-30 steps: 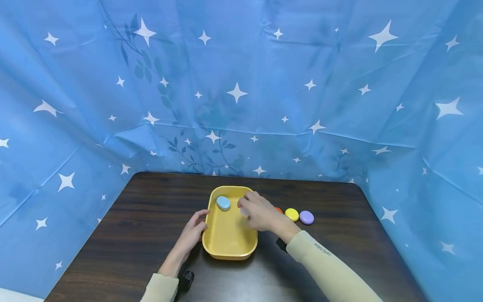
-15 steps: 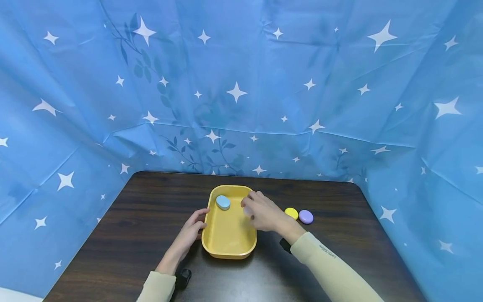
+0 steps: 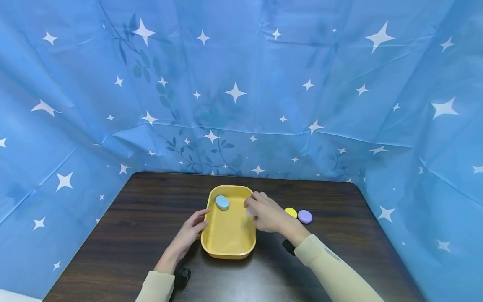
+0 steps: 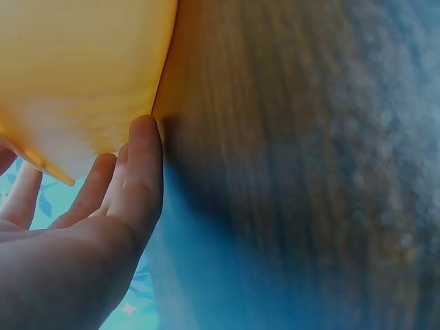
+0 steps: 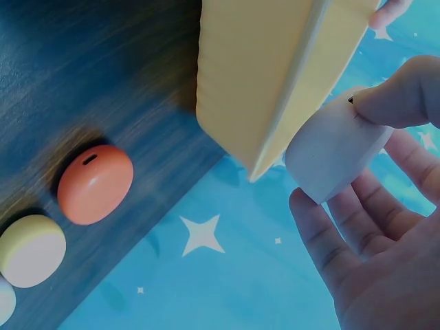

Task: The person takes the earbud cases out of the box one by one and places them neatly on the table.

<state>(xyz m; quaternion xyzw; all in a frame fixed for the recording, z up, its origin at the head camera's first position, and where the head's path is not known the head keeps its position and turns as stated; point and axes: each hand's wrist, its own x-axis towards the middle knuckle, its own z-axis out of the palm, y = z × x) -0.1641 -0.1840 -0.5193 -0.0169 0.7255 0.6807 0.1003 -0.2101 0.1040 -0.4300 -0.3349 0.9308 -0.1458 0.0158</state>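
My right hand [image 3: 266, 214] is over the right rim of a yellow tray [image 3: 226, 243]. It pinches a thick white rounded piece [image 5: 333, 151] between thumb and fingers; a small dark mark shows by the thumb. In the right wrist view this piece is held beside the tray's rim. Inside the tray, towards the back left, lies a light blue oval piece [image 3: 222, 202]. My left hand [image 3: 188, 230] grips the tray's left side, with fingertips at the rim; in the left wrist view other fingers [image 4: 141, 165] press its outer wall.
Right of the tray, a yellow rounded piece [image 3: 290, 212] and a purple one [image 3: 305, 217] lie on the dark wooden table [image 3: 158, 193]. An orange piece [image 5: 96, 184] with a dark slot lies near them, hidden behind my right hand in the head view. A blue starry curtain [image 3: 234, 113] hangs behind.
My right hand has shifted slightly right with the white piece, now covering the orange piece in the head view. My left hand stays at the tray's side.
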